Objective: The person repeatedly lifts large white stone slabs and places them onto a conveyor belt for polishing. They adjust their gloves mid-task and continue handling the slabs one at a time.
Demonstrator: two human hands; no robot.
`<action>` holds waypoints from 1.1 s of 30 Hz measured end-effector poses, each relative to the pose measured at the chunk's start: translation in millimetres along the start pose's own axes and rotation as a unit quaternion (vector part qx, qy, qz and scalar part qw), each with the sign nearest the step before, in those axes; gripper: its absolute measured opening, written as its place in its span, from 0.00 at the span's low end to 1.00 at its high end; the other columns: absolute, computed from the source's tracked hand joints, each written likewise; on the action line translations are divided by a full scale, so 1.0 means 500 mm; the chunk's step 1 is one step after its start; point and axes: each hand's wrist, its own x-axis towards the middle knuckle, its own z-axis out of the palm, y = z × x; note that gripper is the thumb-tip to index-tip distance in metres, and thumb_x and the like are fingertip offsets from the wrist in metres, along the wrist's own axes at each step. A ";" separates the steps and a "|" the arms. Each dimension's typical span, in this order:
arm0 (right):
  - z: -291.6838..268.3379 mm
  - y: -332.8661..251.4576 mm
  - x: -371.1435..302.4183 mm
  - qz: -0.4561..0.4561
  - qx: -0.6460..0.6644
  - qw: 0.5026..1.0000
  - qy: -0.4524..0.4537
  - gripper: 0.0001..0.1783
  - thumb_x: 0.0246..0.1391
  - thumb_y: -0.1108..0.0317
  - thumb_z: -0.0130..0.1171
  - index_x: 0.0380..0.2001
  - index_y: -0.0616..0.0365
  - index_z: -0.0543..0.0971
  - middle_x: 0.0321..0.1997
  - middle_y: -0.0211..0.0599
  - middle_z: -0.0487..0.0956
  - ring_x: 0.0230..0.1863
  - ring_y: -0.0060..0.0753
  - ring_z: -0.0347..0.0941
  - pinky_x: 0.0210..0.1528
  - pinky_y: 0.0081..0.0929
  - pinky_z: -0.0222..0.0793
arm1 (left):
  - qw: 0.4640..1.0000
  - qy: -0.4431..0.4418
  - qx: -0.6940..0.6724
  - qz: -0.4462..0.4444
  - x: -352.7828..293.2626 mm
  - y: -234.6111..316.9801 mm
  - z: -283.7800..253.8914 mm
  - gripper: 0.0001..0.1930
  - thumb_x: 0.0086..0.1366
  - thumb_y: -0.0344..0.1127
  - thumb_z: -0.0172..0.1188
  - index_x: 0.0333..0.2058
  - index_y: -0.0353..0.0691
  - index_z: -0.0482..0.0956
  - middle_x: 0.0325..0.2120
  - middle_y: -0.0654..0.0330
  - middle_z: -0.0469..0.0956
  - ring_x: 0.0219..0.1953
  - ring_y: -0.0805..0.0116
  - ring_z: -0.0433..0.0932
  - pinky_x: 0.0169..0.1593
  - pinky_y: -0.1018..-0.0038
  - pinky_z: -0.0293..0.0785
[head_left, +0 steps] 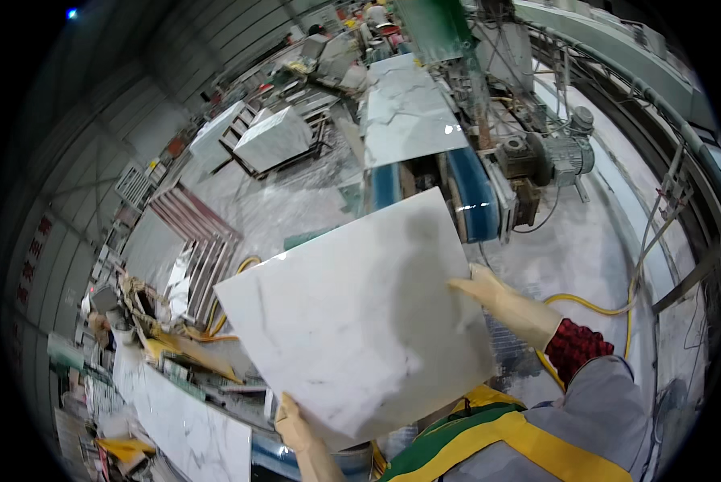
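A large square slab of white marble (328, 313) with faint grey veins is held up in front of my body, tilted. My left hand (294, 424), in a cream rubber glove, grips its near left edge with the thumb on the face. At the right edge my right hand (483, 287), gloved the same way, has its thumb over the polished face; the other fingers are hidden behind the slab. A green and yellow apron (489, 442) covers my front below it.
Ahead, a conveyor with blue belts (475, 193) carries a veined slab (409, 112). An electric motor (565, 153) stands at its right. Another slab (184, 418) lies at lower left. Stacked slabs (274, 140), a slatted rack (196, 233) and a yellow hose (589, 304) are around.
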 end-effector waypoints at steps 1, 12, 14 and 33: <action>-0.026 -0.093 -0.019 0.048 -0.003 0.999 0.019 0.27 0.66 0.57 0.70 0.60 0.66 0.81 0.52 0.42 0.87 0.50 0.35 0.84 0.48 0.35 0.80 | 0.999 -0.008 -0.026 -0.019 0.010 -0.017 0.046 0.23 0.81 0.49 0.60 0.50 0.29 0.86 0.40 0.59 0.86 0.39 0.68 0.81 0.44 0.72 0.76; -0.228 0.141 0.115 0.186 0.161 0.951 0.190 0.37 0.61 0.52 0.75 0.64 0.67 0.76 0.52 0.42 0.85 0.47 0.36 0.83 0.45 0.39 0.82 | 0.910 -0.177 0.340 -0.160 0.089 -0.085 0.412 0.36 0.77 0.63 0.57 0.64 0.35 0.82 0.55 0.53 0.86 0.54 0.60 0.85 0.57 0.64 0.80; -0.234 0.058 0.119 0.248 0.110 0.940 0.206 0.39 0.60 0.50 0.76 0.65 0.64 0.75 0.55 0.44 0.84 0.50 0.39 0.83 0.46 0.42 0.82 | 0.901 -0.189 0.348 -0.174 0.115 -0.096 0.465 0.36 0.77 0.64 0.55 0.64 0.34 0.82 0.56 0.52 0.86 0.55 0.59 0.84 0.57 0.64 0.80; -0.370 0.148 0.395 -0.002 -0.336 0.924 0.182 0.32 0.64 0.63 0.67 0.70 0.57 0.75 0.60 0.47 0.82 0.61 0.45 0.79 0.63 0.38 0.78 | 0.815 -0.374 0.426 -0.120 0.508 -0.187 0.883 0.39 0.80 0.68 0.39 0.65 0.41 0.80 0.58 0.46 0.85 0.59 0.45 0.83 0.64 0.57 0.74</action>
